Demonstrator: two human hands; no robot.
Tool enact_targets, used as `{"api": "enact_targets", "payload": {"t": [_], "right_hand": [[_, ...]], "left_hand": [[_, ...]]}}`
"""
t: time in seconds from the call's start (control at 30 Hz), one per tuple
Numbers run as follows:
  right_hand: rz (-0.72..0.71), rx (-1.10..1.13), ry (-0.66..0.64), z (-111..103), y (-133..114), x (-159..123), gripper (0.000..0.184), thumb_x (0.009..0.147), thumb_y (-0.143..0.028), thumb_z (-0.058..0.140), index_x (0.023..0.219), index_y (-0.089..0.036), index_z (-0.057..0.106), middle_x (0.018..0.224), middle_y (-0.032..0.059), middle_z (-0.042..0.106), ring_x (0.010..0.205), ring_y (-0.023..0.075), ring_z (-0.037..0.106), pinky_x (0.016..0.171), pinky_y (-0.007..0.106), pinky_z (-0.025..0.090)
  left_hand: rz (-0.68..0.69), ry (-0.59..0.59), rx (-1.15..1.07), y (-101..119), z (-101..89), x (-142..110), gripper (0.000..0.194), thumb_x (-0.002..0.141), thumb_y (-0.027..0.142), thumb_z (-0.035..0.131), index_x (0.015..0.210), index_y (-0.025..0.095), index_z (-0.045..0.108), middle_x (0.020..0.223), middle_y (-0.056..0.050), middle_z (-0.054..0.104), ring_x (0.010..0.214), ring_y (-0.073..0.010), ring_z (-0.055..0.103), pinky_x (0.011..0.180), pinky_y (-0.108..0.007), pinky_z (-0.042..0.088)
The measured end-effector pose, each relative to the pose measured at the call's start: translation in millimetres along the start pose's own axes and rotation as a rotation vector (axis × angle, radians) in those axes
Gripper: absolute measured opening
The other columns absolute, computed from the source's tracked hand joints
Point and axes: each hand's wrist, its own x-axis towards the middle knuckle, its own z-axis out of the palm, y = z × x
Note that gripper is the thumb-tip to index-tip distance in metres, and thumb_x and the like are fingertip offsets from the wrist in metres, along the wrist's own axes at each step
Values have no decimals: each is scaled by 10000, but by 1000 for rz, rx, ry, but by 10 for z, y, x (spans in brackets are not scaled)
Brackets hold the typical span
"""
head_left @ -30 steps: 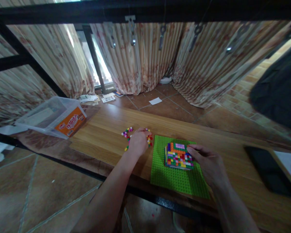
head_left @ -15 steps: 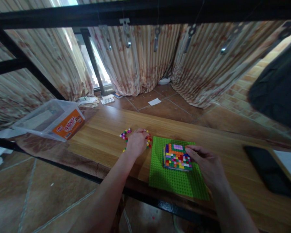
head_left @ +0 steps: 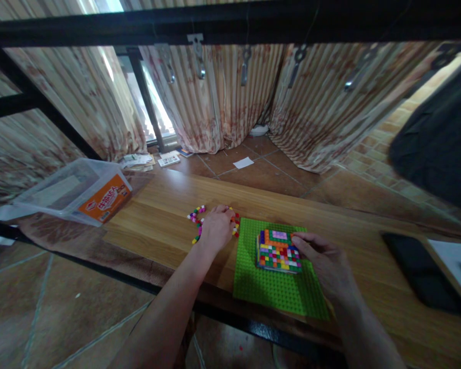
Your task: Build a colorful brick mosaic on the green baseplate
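Note:
A green studded baseplate (head_left: 269, 287) lies on the wooden table (head_left: 165, 215). On it stands a square block of many-coloured small bricks (head_left: 278, 250). My right hand (head_left: 326, 264) rests on the plate with its fingertips pinched against the block's right edge. My left hand (head_left: 215, 229) lies palm down, fingers curled, over a scatter of small loose bricks (head_left: 195, 215) just left of the plate. What its fingers hold is hidden.
A clear plastic box with an orange label (head_left: 79, 192) sits at the table's left end. A dark flat device (head_left: 422, 271) lies at the right. Black metal frame bars (head_left: 215, 20) cross overhead. Curtains and tiled floor lie beyond.
Both hands keep their places on the loose bricks and the block. The view has shifted slightly, so everything sits a little lower and further left.

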Motion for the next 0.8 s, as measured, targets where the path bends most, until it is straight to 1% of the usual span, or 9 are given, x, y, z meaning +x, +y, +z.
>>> {"api": "enact_targets", "payload": {"t": [0.1, 0.27, 0.37, 0.47, 0.53, 0.6, 0.7, 0.73, 0.8], "right_hand": [[-9, -3, -13, -3, 5, -2, 424, 585, -571, 883, 785, -204, 811, 771, 65, 780, 651, 195, 693, 585, 299, 572], [2, 12, -47, -12, 1, -16, 421, 623, -576, 868, 808, -203, 806, 798, 65, 785, 664, 198, 697, 600, 304, 571], [18, 14, -54, -14, -16, -23, 416, 630, -572, 866, 817, -205, 809, 799, 61, 785, 665, 193, 693, 601, 296, 563], [11, 7, -67, -19, -25, -17, 407, 644, -570, 853, 806, -200, 808, 766, 51, 770, 656, 181, 674, 607, 289, 552], [-16, 9, -45, -23, -21, -6, 373, 683, -553, 832, 801, -200, 803, 733, 38, 750, 635, 166, 647, 603, 283, 538], [-76, 14, 42, -20, -20, -1, 314, 736, -515, 806, 813, -211, 799, 710, 20, 728, 624, 150, 620, 608, 276, 524], [-234, 33, 176, 17, -60, -41, 210, 790, -433, 786, 859, -235, 791, 780, 15, 737, 703, 157, 644, 690, 289, 537], [-296, 30, 180, 40, -89, -71, 178, 808, -405, 777, 880, -242, 789, 830, 21, 746, 755, 168, 662, 730, 301, 543], [-423, -41, 112, 99, -167, -148, 130, 869, -357, 725, 930, -260, 786, 916, 32, 749, 833, 182, 679, 770, 316, 548]], "left_hand": [[4, 9, 23, -11, 3, -5, 147, 905, 191, 593, 999, 178, 706, 1119, -99, 648, 1091, -229, 615, 1024, -361, 474], [27, 19, 28, -14, 15, -22, 158, 912, 179, 563, 1012, 154, 682, 1120, -127, 649, 1086, -260, 610, 1003, -400, 481], [26, 14, 24, 10, -1, -29, 166, 913, 162, 543, 1009, 151, 679, 1114, -135, 657, 1094, -263, 615, 996, -392, 481], [6, 16, -7, 26, -44, -39, 163, 912, 158, 533, 993, 151, 675, 1080, -134, 676, 1074, -259, 632, 962, -380, 491], [-24, 31, -71, 19, -79, -47, 149, 906, 167, 541, 977, 151, 671, 1040, -125, 694, 1009, -252, 653, 917, -378, 501], [-48, 51, -222, 3, -110, -55, 119, 894, 187, 563, 942, 160, 669, 967, -100, 713, 914, -228, 668, 857, -361, 508], [-38, 54, -630, 18, -142, -73, 74, 862, 233, 614, 856, 177, 662, 840, -49, 714, 795, -177, 664, 766, -303, 506], [-33, 39, -780, 44, -152, -84, 79, 846, 251, 637, 834, 176, 660, 812, -38, 710, 768, -164, 660, 740, -285, 503], [-37, -32, -1035, 130, -181, -121, 129, 815, 294, 687, 824, 167, 669, 787, -30, 706, 723, -143, 654, 682, -254, 489]]}}
